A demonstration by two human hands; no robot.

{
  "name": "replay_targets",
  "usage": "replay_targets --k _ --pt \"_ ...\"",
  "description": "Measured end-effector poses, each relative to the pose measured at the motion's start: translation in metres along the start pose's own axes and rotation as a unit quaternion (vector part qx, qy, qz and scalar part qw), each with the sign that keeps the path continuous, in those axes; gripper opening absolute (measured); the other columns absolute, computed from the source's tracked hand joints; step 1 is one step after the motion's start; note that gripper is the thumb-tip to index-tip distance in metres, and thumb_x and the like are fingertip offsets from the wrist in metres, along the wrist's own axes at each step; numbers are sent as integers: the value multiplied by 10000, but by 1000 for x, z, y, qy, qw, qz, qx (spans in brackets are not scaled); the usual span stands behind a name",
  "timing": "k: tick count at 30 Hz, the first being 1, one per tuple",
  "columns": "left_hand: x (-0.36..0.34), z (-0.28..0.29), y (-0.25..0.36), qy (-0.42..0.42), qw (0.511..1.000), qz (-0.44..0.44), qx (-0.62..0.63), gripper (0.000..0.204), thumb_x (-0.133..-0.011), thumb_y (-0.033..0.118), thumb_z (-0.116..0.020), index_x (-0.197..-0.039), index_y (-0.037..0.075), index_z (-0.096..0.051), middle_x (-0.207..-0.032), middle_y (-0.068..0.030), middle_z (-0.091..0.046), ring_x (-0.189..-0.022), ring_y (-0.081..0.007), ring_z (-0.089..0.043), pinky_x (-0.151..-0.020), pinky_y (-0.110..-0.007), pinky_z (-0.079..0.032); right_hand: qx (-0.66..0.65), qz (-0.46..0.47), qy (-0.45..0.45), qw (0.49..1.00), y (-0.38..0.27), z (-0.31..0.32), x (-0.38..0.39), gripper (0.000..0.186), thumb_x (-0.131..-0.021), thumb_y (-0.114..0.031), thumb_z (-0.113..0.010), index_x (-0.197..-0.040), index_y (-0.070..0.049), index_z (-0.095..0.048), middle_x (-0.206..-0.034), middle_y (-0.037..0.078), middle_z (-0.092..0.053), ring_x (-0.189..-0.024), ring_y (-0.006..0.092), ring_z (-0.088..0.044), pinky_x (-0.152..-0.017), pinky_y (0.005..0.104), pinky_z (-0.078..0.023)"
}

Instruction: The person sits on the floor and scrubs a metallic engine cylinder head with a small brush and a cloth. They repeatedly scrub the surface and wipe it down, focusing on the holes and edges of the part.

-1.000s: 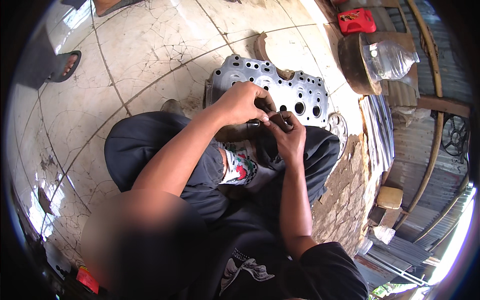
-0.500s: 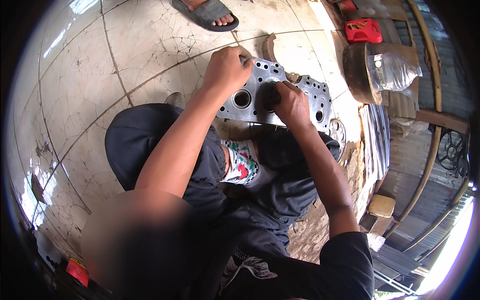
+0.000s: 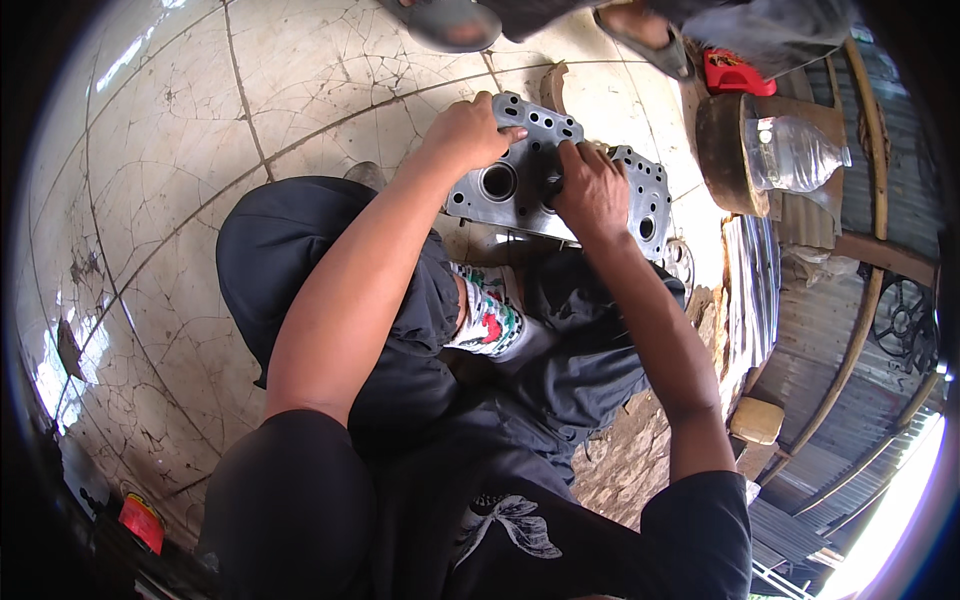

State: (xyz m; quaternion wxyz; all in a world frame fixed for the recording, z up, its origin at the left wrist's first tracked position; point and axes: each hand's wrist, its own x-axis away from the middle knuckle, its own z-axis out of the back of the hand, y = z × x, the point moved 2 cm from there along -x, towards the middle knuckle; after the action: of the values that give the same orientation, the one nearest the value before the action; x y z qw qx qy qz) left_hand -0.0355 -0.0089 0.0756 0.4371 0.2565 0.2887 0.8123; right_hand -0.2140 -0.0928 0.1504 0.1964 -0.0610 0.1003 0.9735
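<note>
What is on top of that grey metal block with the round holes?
Both hands: the left hand grips the metal block's far edge, the right hand presses its middle. What lies under the right palm is covered.

The scene was lit by strong daylight, which was admitted from the lower right, where the opening was blown out to plain white. Glare was thrown off the glossy floor tiles [image 3: 150, 150], most of all along the left rim and at the upper left. Soft shadows were cast under the person onto the tiles. The dark clothing was rendered nearly without detail. Straight tile joints and the corrugated metal sheets [image 3: 800, 370] were bent by heavy fisheye distortion, and the corners were cut off by a black vignette. The centre was held fairly sharp; the rim was smeared.
</note>
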Motion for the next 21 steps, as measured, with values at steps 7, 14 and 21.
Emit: replay_targets --k 7,14,21 --pt "6 8 3 -33 999 34 14 884 -962 663 -608 -1361 -119 -505 -1226 -316 -685 -1205 -431 -655 -1002 -489 -533 -40 -5 -83 996 2 10 -21 1053 -644 -159 -913 -1570 -231 -416 -1537 179 -484 -1318 401 -589 -1108 536 -476" --pt "7 11 3 -31 999 29 28 870 -956 645 -635 -1360 -115 -509 -1198 -301 -701 -1172 -429 -671 -975 -491 -541 -6 -19 -228 973 -1 12 -38 1080 -687 -138 -881 -1614 -199 -331 -1490 227 -495 -1137 449 -689 -982 518 -579" --pt "5 5 6 -38 996 66 35 812 -947 612 -675 -1410 -34 -506 -1253 -254 -691 -1200 -388 -679 -992 -483 -563 2 -40 -247 968 -10 15 -39 1183 -640 -253 -965 -1620 -182 -306 -1475 230 -503 -1149 465 -669 -960 546 -569"
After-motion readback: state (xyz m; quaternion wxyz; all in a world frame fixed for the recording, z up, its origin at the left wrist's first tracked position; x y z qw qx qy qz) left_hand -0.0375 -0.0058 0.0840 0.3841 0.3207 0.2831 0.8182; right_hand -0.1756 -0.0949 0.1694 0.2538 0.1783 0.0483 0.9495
